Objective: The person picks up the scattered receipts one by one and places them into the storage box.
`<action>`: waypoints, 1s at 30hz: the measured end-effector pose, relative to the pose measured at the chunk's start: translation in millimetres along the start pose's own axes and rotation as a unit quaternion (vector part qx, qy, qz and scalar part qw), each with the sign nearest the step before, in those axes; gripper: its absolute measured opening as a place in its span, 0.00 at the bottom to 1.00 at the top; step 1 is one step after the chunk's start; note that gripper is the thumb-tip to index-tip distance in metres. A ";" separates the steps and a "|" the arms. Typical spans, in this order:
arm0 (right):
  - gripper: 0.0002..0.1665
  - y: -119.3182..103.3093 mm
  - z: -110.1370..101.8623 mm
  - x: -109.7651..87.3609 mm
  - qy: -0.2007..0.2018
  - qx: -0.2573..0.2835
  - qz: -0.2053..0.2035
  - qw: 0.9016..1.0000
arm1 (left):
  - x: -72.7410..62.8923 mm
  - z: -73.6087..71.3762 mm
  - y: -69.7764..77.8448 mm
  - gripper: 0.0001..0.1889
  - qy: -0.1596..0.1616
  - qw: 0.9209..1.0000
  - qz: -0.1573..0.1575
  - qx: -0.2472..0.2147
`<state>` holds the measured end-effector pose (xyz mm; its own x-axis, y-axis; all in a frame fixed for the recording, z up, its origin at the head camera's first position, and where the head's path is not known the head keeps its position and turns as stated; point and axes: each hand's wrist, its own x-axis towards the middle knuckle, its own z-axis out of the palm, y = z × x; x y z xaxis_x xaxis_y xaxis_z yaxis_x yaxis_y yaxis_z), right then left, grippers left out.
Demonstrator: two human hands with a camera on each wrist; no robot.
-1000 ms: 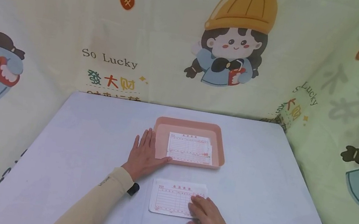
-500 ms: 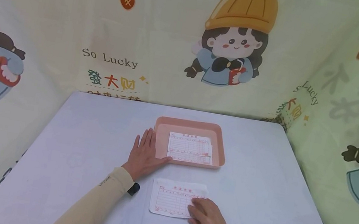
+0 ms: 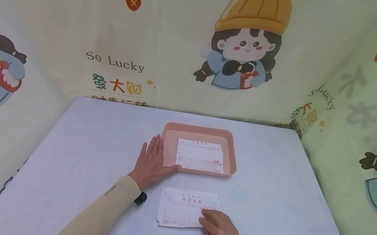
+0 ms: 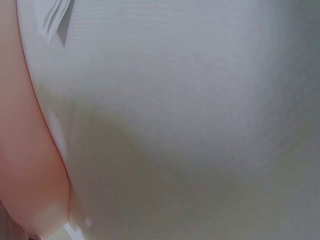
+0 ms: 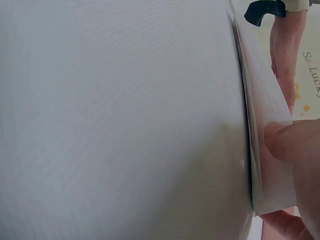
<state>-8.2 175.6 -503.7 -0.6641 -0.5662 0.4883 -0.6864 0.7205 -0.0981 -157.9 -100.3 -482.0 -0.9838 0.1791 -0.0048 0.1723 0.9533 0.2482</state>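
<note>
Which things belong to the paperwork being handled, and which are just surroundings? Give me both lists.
Seemingly part of the work:
top receipt slip, pinched by the right hand
receipt stack beneath it
pink tray, touched by the left hand
receipt slips inside the tray

Apparently just surroundings:
cartoon-printed backdrop
white tabletop
black device at the left wrist

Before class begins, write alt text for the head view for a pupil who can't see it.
A person's right-hand grip holds the top sheet of a stack of printed forms on a white table. The left-hand grip rests outstretched at the near left corner of a pink tray holding more forms.
</note>
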 end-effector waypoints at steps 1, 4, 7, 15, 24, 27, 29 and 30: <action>0.22 0.1 -0.2 -0.1 0.003 0.002 0.000 1.000 | -0.2 -0.3 0.3 0.61 -0.002 1.000 0.000 0.000; 0.19 1.5 -0.2 0.0 0.012 0.016 -0.003 1.000 | -0.5 -0.5 0.2 0.61 -0.002 1.000 0.001 0.004; 0.16 2.6 0.0 0.8 0.018 0.030 -0.006 0.999 | -0.4 -0.2 -0.1 0.61 -0.001 1.000 0.001 0.006; 0.24 -1.2 -2.2 3.7 0.003 0.017 0.006 1.000 | -0.7 1.6 -2.0 0.62 0.004 1.000 0.004 0.009; 0.23 1.4 -5.3 7.4 0.052 0.015 0.022 0.998 | -0.3 2.2 -1.7 0.61 0.010 1.000 0.006 0.008; 0.11 2.6 -5.3 8.6 0.068 0.026 0.022 0.997 | -0.3 2.1 -2.1 0.61 0.011 1.000 0.008 0.008; 0.22 3.4 -5.0 10.1 0.083 0.032 0.020 0.996 | -0.1 1.9 -2.3 0.61 0.011 1.000 0.009 0.010; 0.29 3.9 -4.8 11.0 0.092 0.033 0.017 0.995 | -0.1 1.7 -2.4 0.61 0.010 1.000 0.009 0.011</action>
<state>-16.7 174.0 -494.6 -0.6252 -0.4548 0.6342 -0.6870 0.7063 -0.1709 -158.1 -102.1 -484.3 -0.9814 0.1908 0.0188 0.1900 0.9551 0.2272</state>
